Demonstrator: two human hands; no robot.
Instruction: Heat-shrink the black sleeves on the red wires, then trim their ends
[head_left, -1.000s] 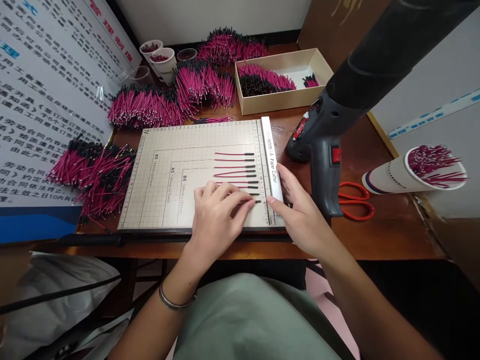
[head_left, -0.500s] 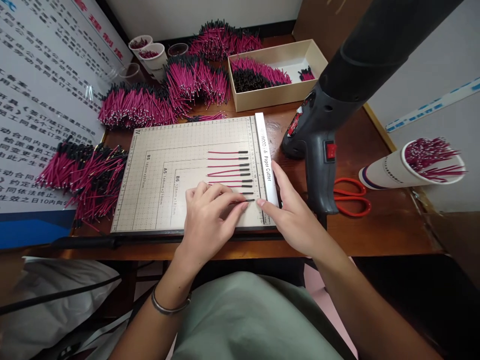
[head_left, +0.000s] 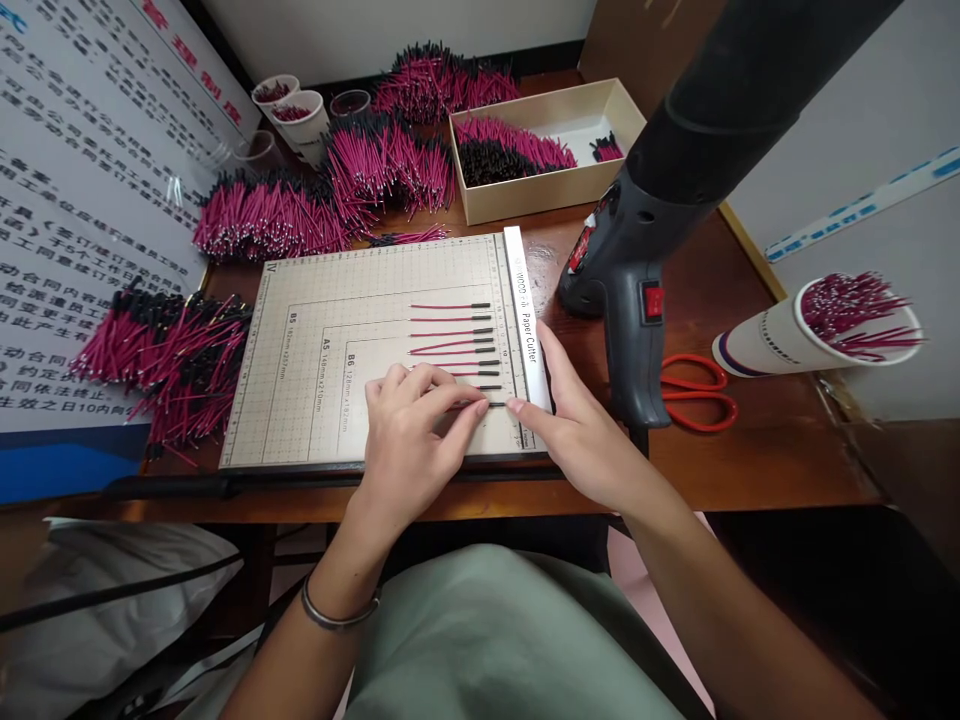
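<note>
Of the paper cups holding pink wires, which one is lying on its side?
The large white cup at the right of the table, beyond the red scissors. It lies tipped, mouth facing right; the small cups at the back left stand upright.

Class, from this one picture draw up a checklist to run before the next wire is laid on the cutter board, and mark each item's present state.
1. Row of wires lies parallel on the cutter board: not ok, one is bowed.
2. Black-sleeved ends line up near the white ruler bar: ok.
3. Left hand pins the nearest wire: ok.
4. Right hand fingertip meets that wire's sleeve end: ok.
5. Heat gun switched off: cannot tell.
6. Scissors off the board: ok.
</note>
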